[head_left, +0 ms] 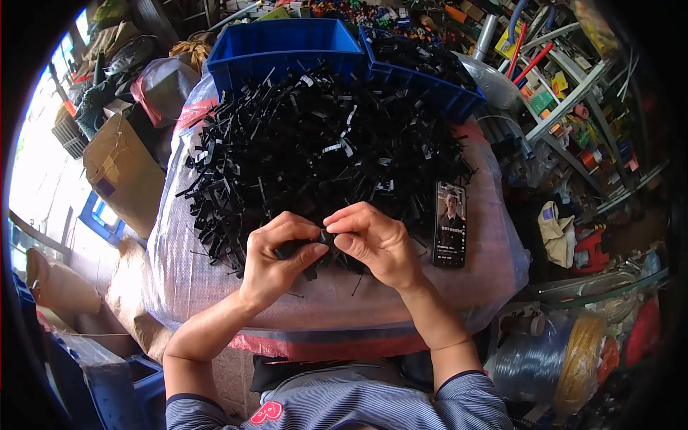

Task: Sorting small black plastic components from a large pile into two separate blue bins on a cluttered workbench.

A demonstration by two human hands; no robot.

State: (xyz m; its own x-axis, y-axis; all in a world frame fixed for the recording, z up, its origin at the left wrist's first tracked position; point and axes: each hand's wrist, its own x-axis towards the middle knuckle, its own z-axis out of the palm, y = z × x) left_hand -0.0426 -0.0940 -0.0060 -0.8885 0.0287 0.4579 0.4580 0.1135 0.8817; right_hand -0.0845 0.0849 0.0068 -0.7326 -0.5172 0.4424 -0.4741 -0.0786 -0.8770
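Observation:
Both hands meet in front of me, at the near edge of a big pile of small black plastic parts (301,143), some with thin pins or screws sticking out. My left hand (283,247) is closed around a small black plastic part (289,249), mostly covered by the fingers. Close beside it, my right hand (373,244) pinches with thumb and forefinger at the end of that part. Whatever sits between those right fingertips is too small and dark to name. The pile rests on a work surface covered with translucent woven plastic sheeting (387,301).
Behind the pile stand a blue bin (287,61) and a second blue bin (430,89) heaped with black parts. A phone (450,223) with a lit screen lies to the right. Metal racking (566,93) fills the right side; wire coils (552,358) stand lower right, cardboard (125,168) left.

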